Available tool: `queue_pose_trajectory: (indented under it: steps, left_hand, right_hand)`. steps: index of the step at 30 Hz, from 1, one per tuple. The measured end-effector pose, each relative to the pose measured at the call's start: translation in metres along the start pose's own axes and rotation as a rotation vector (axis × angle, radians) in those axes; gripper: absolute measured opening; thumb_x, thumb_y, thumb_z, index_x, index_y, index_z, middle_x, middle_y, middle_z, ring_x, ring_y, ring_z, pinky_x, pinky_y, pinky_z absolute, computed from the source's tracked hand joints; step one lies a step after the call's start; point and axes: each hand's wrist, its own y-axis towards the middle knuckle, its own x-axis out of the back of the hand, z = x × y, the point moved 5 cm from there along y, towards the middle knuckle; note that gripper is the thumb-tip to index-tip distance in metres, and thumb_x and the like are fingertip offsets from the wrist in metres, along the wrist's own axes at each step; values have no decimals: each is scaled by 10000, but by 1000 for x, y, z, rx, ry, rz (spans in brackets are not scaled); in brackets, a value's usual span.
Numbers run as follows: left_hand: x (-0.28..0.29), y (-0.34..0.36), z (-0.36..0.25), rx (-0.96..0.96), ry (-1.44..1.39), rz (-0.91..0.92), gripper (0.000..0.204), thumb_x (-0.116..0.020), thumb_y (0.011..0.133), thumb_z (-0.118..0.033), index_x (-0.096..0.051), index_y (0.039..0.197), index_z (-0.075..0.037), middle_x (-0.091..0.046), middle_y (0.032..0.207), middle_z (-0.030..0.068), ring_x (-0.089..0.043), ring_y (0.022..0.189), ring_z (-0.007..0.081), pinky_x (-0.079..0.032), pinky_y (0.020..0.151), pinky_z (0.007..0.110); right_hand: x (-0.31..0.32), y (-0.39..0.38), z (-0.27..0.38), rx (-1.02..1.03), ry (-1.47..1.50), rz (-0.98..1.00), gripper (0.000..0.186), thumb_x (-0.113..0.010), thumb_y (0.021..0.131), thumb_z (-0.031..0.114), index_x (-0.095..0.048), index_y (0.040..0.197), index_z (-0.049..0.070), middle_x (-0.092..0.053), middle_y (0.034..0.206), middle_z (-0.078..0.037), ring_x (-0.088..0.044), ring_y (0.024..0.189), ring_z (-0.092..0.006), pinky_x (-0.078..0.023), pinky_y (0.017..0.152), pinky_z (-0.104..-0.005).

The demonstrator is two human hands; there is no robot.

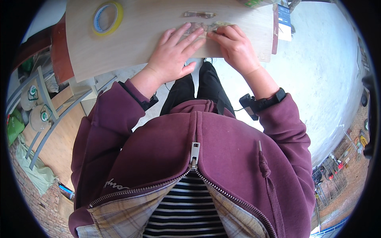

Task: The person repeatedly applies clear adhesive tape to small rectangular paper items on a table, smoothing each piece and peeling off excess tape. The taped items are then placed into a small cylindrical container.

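My left hand (171, 53) lies flat with fingers spread, its fingertips pressing the left part of a worn, patterned strip of paper (197, 26) that looks like a banknote. At the right end of that paper, my right hand (237, 45) is closed in a pinch with its fingertips down at the edge. My fingers cover part of the paper. Just beyond it lies a small, narrow brownish strip (199, 14), apart from both hands.
On the pale wooden tabletop (131, 51), a roll of yellow tape (107, 18) with a blue-and-white core lies at the far left. A blue-and-white package (283, 20) is by the right edge. A metal-framed rack (47, 95) stands left of the table.
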Motion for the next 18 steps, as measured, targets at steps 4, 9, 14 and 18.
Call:
queue_pose_trajectory:
  steps: [4, 9, 14, 18]
  left_hand:
    - [1, 1, 0, 1, 45, -19, 658, -668, 789, -344, -483, 1394, -163, -400, 1502, 13, -352, 1379, 263, -294, 1096, 466]
    - [3, 7, -6, -9, 53, -64, 619, -655, 785, -299, -512, 1351, -95, -457, 1445, 33, -409, 1329, 251, -337, 1076, 433]
    - [5, 14, -12, -19, -31, -95, 557, -651, 757, -202, -541, 1272, -20, -481, 1395, 76, -448, 1287, 269, -404, 1025, 403]
    - [6, 17, -14, -18, -36, -100, 518, -642, 746, -174, -563, 1231, -9, -489, 1379, 83, -451, 1268, 273, -416, 1014, 405]
  right_hand:
    - [-1, -3, -1, 8, -10, -10, 356, -647, 689, -10, -705, 1028, 78, -606, 979, -62, -576, 922, -254, -505, 845, -354]
    - [-2, -2, -2, -8, 2, -3, 358, -640, 694, -12, -704, 1033, 85, -608, 974, -63, -576, 937, -256, -502, 844, -360]
    - [5, 8, -6, -164, 115, -9, 306, -668, 741, 16, -689, 1041, 73, -619, 937, -97, -602, 847, -292, -517, 796, -394]
    - [7, 23, -29, -498, 221, -113, 251, -708, 775, 91, -672, 1020, 47, -636, 860, -112, -621, 771, -317, -523, 728, -417]
